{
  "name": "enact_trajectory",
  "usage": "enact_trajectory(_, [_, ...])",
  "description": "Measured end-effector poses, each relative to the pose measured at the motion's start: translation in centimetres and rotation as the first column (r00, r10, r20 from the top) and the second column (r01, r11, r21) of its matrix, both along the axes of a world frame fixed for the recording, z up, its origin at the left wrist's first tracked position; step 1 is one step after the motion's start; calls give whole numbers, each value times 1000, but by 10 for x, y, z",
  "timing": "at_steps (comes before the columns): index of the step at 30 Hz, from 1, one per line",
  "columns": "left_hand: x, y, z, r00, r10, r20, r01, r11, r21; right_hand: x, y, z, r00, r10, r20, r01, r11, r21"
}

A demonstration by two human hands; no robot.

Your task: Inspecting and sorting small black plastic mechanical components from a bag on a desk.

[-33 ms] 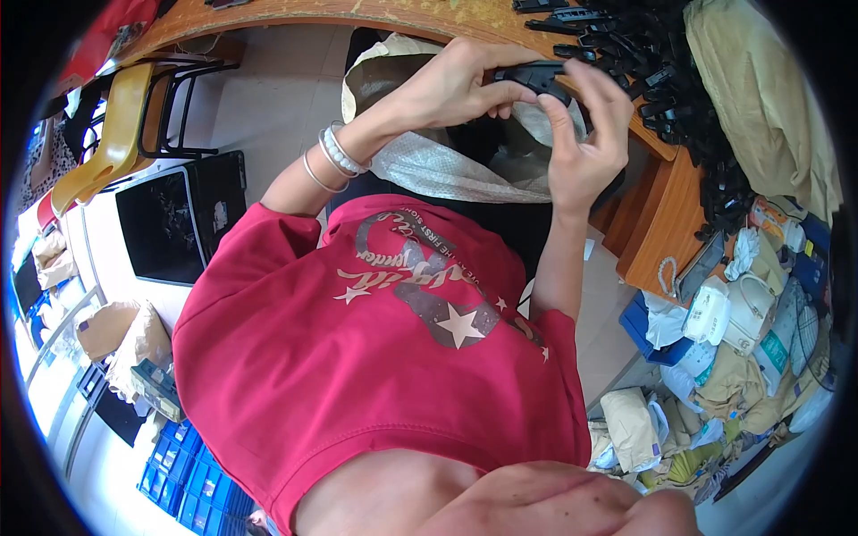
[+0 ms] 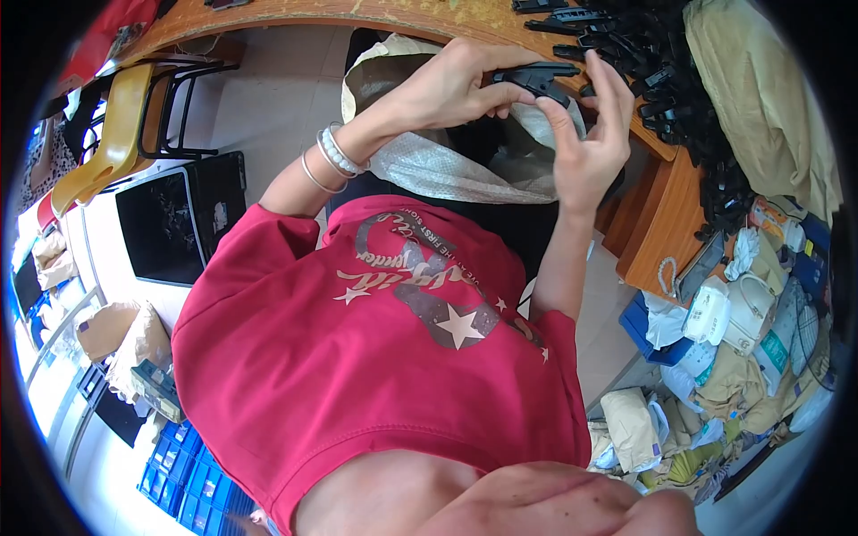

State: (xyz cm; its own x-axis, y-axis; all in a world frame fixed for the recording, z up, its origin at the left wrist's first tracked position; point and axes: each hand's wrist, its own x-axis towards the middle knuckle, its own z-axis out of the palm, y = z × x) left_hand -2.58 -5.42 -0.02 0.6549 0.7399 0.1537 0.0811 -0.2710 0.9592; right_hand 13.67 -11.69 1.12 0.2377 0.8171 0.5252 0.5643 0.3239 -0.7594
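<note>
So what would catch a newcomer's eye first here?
The printed red shirt fills the middle. Above it, the left hand grips a black part, the right hand close by. At upper right, a heap of black pieces crowds the wooden table.

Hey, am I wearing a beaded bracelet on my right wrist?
No, the white beaded bracelet circles the wrist of your left hand, which holds a black part.

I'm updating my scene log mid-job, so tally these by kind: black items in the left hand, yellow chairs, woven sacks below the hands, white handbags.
Black item in left hand: 1
Yellow chair: 1
Woven sack: 1
White handbag: 1
Total: 4
</note>
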Motion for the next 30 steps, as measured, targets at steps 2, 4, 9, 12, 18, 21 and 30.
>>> enact_trajectory(2, [1, -1, 1, 1000, -10, 10, 9, 996, 90, 16, 2, -8, 989, 120, -89, -129, 987, -98])
enact_trajectory(4, [2, 0, 0, 1000, -23, 20, 19, 983, 184, 19, 4, -11, 919, 234, -317, -307, 930, -203])
enact_trajectory(9, [2, 1, -9, 999, -13, 39, 9, 995, 95, 22, 4, -15, 927, 182, -327, -272, 928, -255])
enact_trajectory(12, [2, 4, -12, 999, -44, 10, 43, 995, 95, 23, 3, -19, 911, 175, -374, -295, 909, -293])
enact_trajectory(18, [-7, 37, -27, 987, 153, -56, -157, 983, -93, 38, 35, -34, 968, 36, 248, -21, 998, -61])
enact_trajectory(21, [17, 79, -13, 928, 220, 302, -43, 865, -500, 56, 47, -33, 746, -126, 654, 152, 988, 18])
enact_trajectory(30, [66, 138, -34, 846, 262, -464, -20, 886, 463, 42, 54, -20, 982, -67, 174, 57, 996, 62])
